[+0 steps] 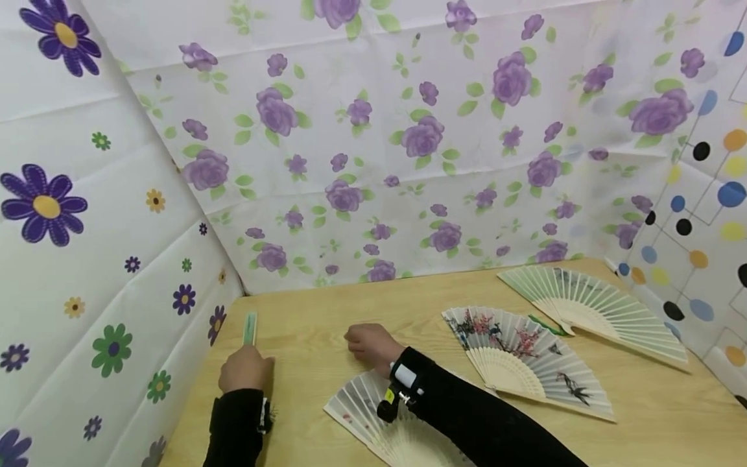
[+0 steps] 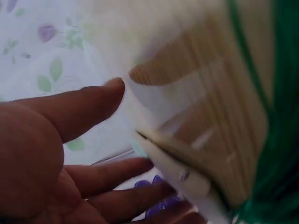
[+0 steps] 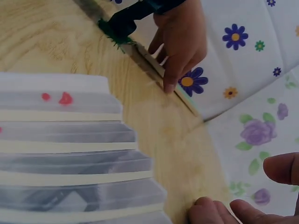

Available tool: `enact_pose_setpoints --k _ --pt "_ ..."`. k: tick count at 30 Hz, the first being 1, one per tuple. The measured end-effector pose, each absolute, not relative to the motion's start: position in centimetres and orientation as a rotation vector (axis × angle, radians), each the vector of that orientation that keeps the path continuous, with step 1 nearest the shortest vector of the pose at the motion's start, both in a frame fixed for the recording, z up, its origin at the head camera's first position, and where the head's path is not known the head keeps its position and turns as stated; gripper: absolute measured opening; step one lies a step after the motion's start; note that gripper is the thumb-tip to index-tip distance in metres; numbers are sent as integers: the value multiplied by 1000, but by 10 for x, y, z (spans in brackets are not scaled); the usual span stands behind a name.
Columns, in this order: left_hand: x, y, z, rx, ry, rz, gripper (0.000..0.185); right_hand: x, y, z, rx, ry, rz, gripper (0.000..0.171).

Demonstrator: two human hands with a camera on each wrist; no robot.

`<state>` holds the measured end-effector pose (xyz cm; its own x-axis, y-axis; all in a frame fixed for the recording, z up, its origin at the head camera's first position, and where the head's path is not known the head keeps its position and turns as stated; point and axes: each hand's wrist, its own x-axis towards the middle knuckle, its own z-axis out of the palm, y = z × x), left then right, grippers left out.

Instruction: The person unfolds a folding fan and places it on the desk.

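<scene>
A folded hand fan (image 1: pixel 249 327) with pale green edging lies along the left side of the wooden table (image 1: pixel 297 324). My left hand (image 1: pixel 245 370) is over its near part, and in the left wrist view the straight fingers (image 2: pixel 117 179) reach along the fan's far side. On the other side, the thumb is apart from the fan, its tip down at the tabletop. A green tassel (image 2: pixel 282 112) hangs at the fan's pivot end. My right hand (image 1: pixel 373 345), fingers loosely bent and holding nothing, hovers just beyond a spread white fan (image 1: pixel 356 408) with red marks.
Right of the hands lies a spread fan with pink blossoms and a bird (image 1: pixel 528 363). Behind it, a pale green spread fan (image 1: pixel 607 311) reaches toward the right edge. Patterned cloth walls (image 1: pixel 373 143) enclose the table's left, back and right sides.
</scene>
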<state>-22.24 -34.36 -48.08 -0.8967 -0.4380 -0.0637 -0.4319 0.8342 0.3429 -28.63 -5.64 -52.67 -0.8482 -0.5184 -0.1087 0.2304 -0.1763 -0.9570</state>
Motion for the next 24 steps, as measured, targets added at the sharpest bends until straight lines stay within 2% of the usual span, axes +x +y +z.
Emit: enact_pose_setpoints --k 1,5,8,10,12,17,19,21,24 --pt "-221 -344 -483 707 -2986 -529 40 -285 -58 -524 -314 1618 -2058 13" --pt "-220 -343 -485 664 -2919 -452 25 -290 -61 -521 -242 1598 -2033 28" --pt "-221 -345 -482 622 -2909 -458 17 -296 -61 -522 -186 1601 -2008 22" --pt "-221 -349 -481 605 -2927 -499 14 -296 -61 -521 -158 1608 -1999 40" --pt "-220 -354 -479 619 -2972 -560 18 -293 -60 -517 -150 1623 -1991 59" --pt "-232 -372 -504 655 -3040 -674 30 -290 -59 -513 -164 1630 -1995 59" --pt "-236 -377 -516 617 -3037 -680 29 -290 -58 -513 -187 1632 -1992 60" --pt "-235 -370 -514 584 -3028 -719 29 -290 -56 -513 -210 1621 -1976 62" --pt "-226 -339 -492 486 -2971 -888 29 -289 -53 -510 -244 1593 -1955 61"
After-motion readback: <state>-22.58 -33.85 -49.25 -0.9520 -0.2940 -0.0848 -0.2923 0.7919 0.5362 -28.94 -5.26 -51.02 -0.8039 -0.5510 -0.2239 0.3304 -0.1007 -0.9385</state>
